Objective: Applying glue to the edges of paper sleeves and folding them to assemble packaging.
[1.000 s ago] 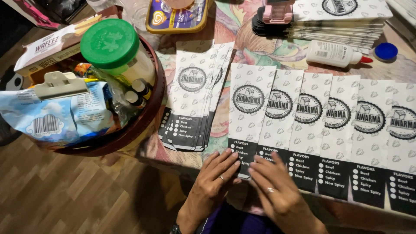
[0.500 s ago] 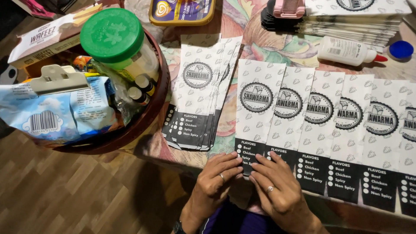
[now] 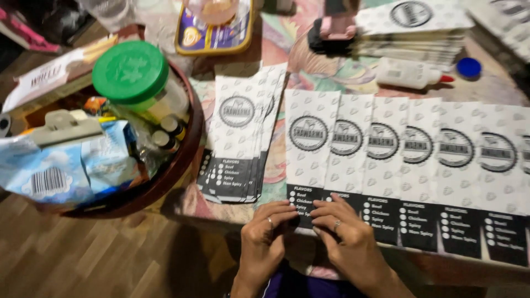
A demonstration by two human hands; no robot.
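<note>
A row of several white paper sleeves (image 3: 397, 149) with round black logos and black bottom panels lies overlapped along the table's near edge. My left hand (image 3: 264, 237) and my right hand (image 3: 342, 237) both rest their fingertips on the black bottom end of the leftmost sleeve (image 3: 307, 160), at the table's edge. Each hand wears a ring. Neither hand lifts anything. A fanned stack of the same sleeves (image 3: 240, 143) lies just left of the row.
A round brown basket (image 3: 182, 160) at the left holds a green-lidded jar (image 3: 132, 74), small bottles and a blue packet (image 3: 61, 171). Farther back lie a glue bottle (image 3: 411, 74), a blue cap (image 3: 468, 67), a tall pile of sleeves (image 3: 411, 33) and a yellow-rimmed tray (image 3: 212, 33). Wooden floor lies below.
The view has shifted slightly, so the table contents sit lower and further right. Both hands stay on the bottom end of the leftmost sleeve, fingers drawn a little closer together.
</note>
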